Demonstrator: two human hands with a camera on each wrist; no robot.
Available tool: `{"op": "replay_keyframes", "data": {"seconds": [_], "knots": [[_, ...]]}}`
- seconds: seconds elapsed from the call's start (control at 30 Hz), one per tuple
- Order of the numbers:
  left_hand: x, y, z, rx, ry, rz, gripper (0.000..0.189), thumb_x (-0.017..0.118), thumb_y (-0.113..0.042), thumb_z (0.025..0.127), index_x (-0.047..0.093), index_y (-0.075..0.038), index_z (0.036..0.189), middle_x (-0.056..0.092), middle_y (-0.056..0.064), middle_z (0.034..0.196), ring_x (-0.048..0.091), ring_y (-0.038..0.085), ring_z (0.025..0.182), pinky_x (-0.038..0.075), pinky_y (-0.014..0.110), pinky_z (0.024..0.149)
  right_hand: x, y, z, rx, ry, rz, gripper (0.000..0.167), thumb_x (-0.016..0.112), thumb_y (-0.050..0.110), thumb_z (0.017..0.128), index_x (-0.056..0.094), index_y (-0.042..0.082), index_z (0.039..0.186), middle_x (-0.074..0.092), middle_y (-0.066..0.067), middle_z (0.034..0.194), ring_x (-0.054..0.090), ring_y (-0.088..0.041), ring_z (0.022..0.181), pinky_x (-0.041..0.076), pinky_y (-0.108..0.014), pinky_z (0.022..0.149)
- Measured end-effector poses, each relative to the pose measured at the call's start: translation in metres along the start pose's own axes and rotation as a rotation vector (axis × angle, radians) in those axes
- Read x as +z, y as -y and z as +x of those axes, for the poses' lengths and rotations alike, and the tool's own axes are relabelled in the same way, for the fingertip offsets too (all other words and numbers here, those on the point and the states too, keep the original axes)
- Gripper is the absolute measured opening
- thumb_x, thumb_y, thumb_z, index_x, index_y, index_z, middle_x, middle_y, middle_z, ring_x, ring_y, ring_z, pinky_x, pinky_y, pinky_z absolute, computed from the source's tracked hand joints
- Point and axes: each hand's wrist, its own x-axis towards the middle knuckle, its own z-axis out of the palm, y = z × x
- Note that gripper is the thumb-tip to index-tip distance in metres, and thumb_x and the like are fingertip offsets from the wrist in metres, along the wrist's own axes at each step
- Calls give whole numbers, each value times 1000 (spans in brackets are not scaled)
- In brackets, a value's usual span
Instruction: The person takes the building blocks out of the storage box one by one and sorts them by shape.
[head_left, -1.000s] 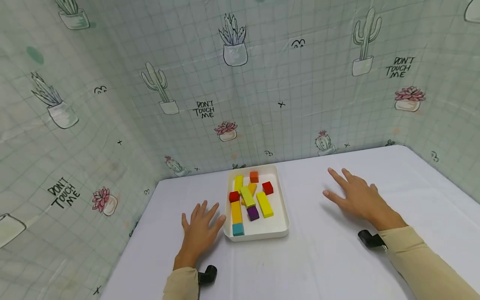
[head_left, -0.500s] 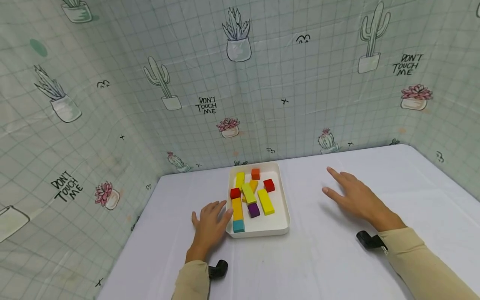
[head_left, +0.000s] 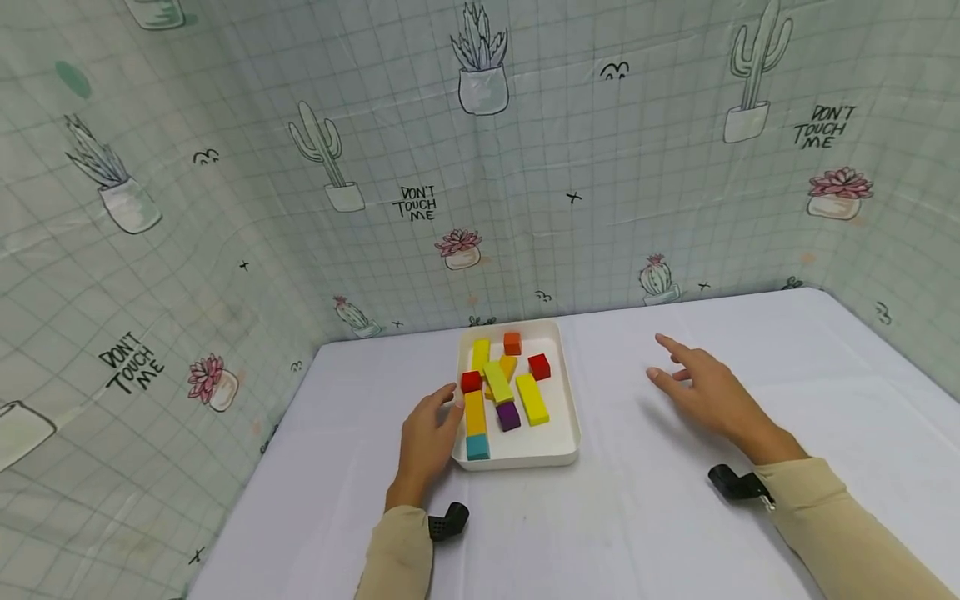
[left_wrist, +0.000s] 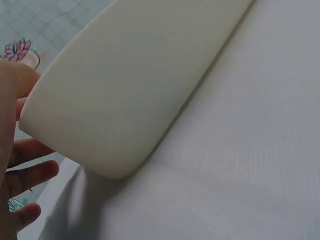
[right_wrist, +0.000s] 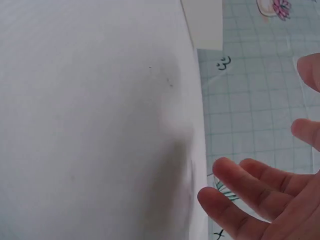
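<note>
A white tray on the white table holds several coloured blocks. My left hand is at its left side, thumb and index finger close together at the rim beside the orange block and a red block. In the left wrist view, tips of this hand pass behind the tray wall and are hidden. Its other fingers spread loosely outside the wall. My right hand hovers over the table to the right, fingers relaxed, holding nothing.
Also in the tray are a blue block, a purple block, yellow blocks such as the long one, another red block and an orange cube. A patterned cloth hangs behind the table.
My left hand has moved right and forward to the tray's left rim, its fingers drawing together. My right hand stays nearly in place, its fingers slightly more bent. The view has tilted slightly.
</note>
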Motion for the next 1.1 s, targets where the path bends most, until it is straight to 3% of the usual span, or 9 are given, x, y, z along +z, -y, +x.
{"op": "replay_keyframes", "data": {"seconds": [0.17,0.33,0.43,0.53,0.77,1.1], "knots": [[4,3,-2,-21,4,-57,40,57,-35,102,62,-18,138,64,4,130,55,25,126,42,51,108,5,0,-2,-24,-48,-7,68,52,47,102,37,7,154,54,-28,131,65,-39,106,48,-62,89],[5,3,-3,-19,-3,-69,38,57,-35,102,65,-16,135,64,5,130,56,25,125,43,49,108,9,3,-3,-72,-144,14,57,56,38,102,48,5,147,62,-23,119,68,-35,96,52,-56,84],[6,3,-2,-23,5,-75,38,57,-34,102,65,-16,135,63,5,132,55,26,127,42,49,108,9,5,-3,-85,-161,43,52,57,34,102,51,4,144,64,-21,116,68,-34,95,53,-54,84],[6,5,-1,-29,21,-83,37,57,-32,102,64,-16,135,62,6,134,54,26,128,41,49,109,11,7,-2,-79,-151,74,50,57,34,102,53,4,142,66,-18,115,68,-32,95,53,-51,83],[7,7,-2,-40,38,-113,37,58,-29,101,63,-18,136,61,9,137,53,29,130,40,51,110,17,14,1,-19,-85,213,47,57,35,102,56,8,140,70,-10,108,70,-22,86,53,-31,74],[8,7,-3,-64,35,-120,37,57,-30,102,62,-21,137,57,6,142,48,28,136,37,51,112,21,27,17,15,-9,331,46,58,31,102,56,1,137,70,-17,108,71,-25,88,58,-28,71]]}}
